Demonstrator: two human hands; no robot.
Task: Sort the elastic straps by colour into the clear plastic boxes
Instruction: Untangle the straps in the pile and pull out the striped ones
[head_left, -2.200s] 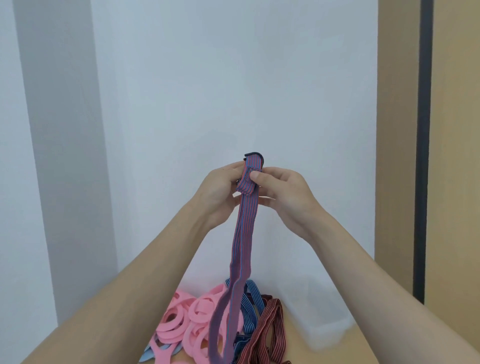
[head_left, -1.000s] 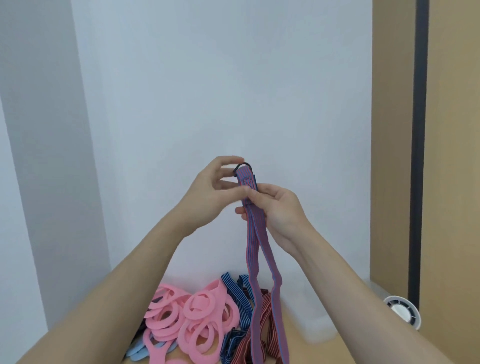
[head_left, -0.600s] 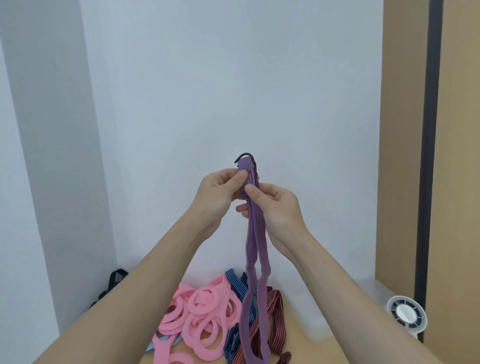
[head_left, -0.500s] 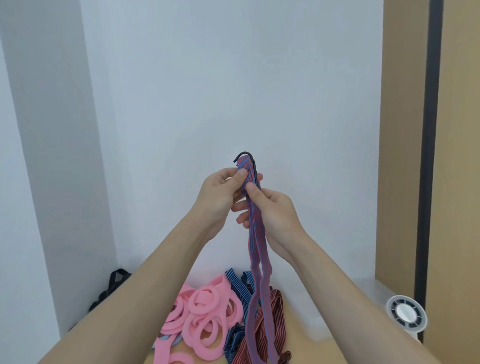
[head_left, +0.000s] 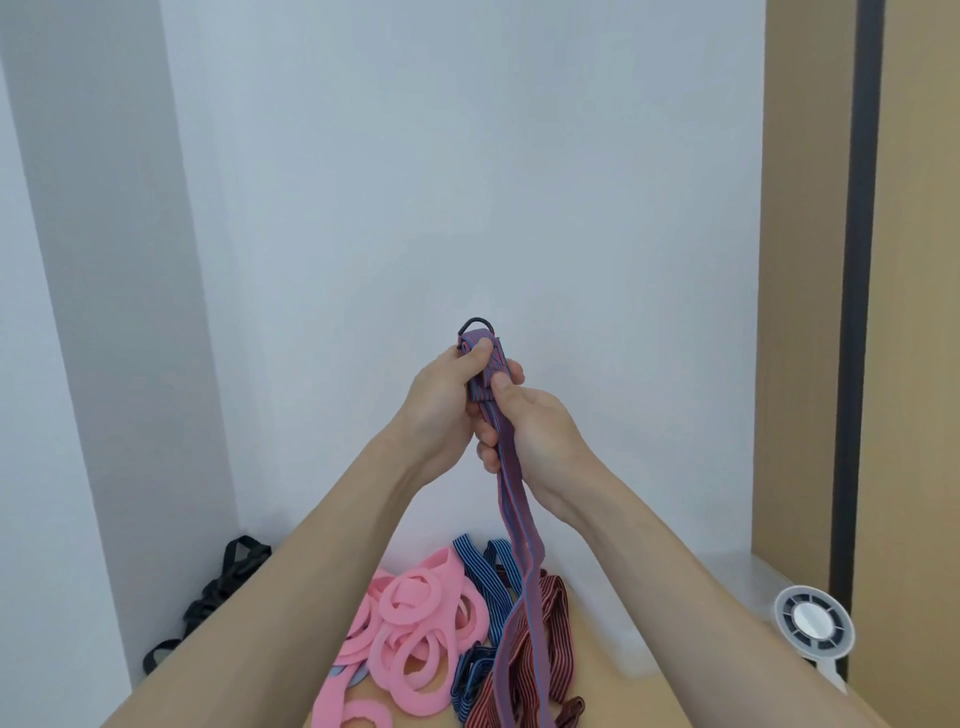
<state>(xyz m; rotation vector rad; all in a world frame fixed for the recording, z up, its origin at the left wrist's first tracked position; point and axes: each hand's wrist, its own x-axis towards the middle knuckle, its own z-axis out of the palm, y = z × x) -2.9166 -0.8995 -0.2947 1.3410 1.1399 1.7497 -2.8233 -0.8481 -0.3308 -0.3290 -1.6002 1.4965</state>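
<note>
I hold a red-and-blue striped elastic strap (head_left: 514, 525) up in front of the white wall, its doubled length hanging down to the table. My left hand (head_left: 441, 405) pinches its top end, where a dark metal ring (head_left: 475, 327) sticks out. My right hand (head_left: 530, 426) grips the strap just below, thumb pressed on it. On the wooden table below lie pink ring-shaped straps (head_left: 410, 629), blue striped straps (head_left: 480, 582) and dark red striped straps (head_left: 556, 644). A clear plastic box (head_left: 748, 577) stands at the right, partly behind my right forearm.
A small white round fan (head_left: 813, 626) stands at the right beside a tan wooden panel (head_left: 914, 364). Black straps (head_left: 223, 587) lie at the left against the grey wall. The white wall rises right behind the table.
My right hand has slid up the strap closer to my left hand, and the top end is now bunched between both thumbs. The hanging loop swung slightly right.
</note>
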